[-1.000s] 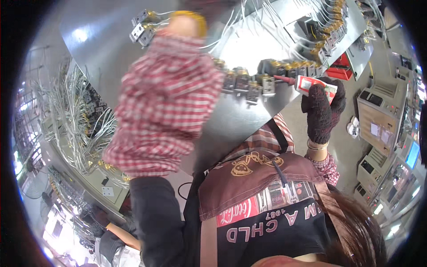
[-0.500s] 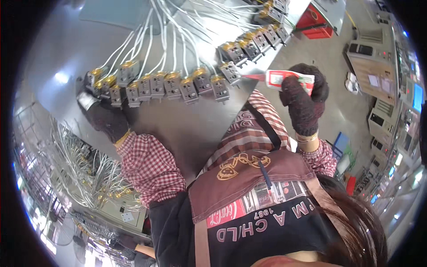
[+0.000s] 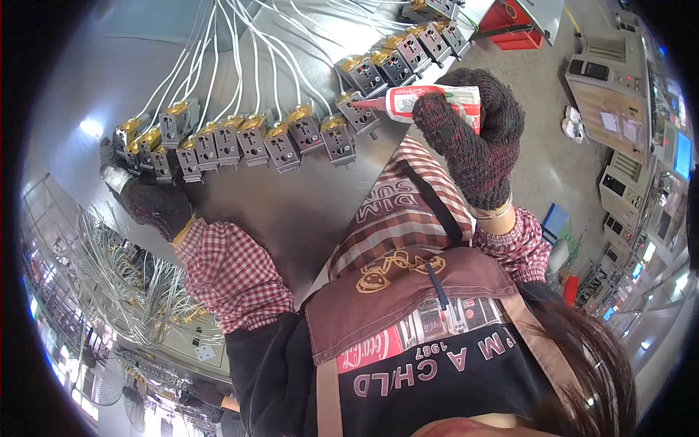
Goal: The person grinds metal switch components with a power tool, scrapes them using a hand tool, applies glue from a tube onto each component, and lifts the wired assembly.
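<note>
My right hand (image 3: 473,138), in a dark knitted glove, is closed around a white and red glue bottle (image 3: 408,102). The bottle lies almost level, and its slim red nozzle (image 3: 370,105) points left. The nozzle tip is at the upper face of a small metal block (image 3: 357,115); whether it touches cannot be told. My left hand (image 3: 153,204), gloved too, rests by the left end of a curved row of similar blocks (image 3: 253,144). One finger with a white wrap is stretched along the row's end, the other fingertips partly hidden. White wires run from the blocks' yellowish backs.
The blocks sit on a shiny metal table (image 3: 255,204) with a corner near my apron. A red bin (image 3: 510,29) stands beyond the table's right edge. Bundles of white cables (image 3: 138,284) hang at the lower left. Machines (image 3: 619,109) line the floor at right.
My right hand has moved left with the glue bottle, bringing the nozzle over the block. The view has shifted slightly, and the row appears a little further left. My left hand stays by the row's end.
</note>
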### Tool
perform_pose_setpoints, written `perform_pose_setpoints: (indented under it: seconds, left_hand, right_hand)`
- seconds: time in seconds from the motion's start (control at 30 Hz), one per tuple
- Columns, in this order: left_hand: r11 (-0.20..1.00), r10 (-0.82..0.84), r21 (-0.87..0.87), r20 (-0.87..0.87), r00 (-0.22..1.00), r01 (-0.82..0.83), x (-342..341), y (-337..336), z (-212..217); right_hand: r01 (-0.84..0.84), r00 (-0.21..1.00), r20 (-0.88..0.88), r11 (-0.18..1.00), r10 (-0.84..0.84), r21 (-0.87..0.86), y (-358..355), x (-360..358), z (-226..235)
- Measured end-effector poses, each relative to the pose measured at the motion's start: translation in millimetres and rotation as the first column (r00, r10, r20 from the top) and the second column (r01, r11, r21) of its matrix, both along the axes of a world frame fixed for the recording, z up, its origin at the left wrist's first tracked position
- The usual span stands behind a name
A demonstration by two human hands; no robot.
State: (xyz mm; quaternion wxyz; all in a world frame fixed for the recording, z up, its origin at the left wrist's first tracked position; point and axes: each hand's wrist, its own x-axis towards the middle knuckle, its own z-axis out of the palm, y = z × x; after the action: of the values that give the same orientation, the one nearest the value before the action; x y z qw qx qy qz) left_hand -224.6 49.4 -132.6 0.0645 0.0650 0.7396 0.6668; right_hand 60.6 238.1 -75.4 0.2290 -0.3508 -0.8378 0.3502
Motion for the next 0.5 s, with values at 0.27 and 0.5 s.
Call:
perform_pose_setpoints:
  seconds: [0.27, 0.5]
  left_hand:
    - [0.998, -0.001, 0.07, 0.014, 1.0, 0.0, 6, 1, -6]
    - [0.993, 0.005, 0.119, 0.02, 1.0, -0.007, 3, 0, -7]
  right_hand:
    - [-0.112, 0.99, -0.065, 0.97, 0.128, 0.216, 2, -6, 7]
    - [-0.147, 0.989, -0.031, 0.989, 0.146, -0.032, -10, 5, 20]
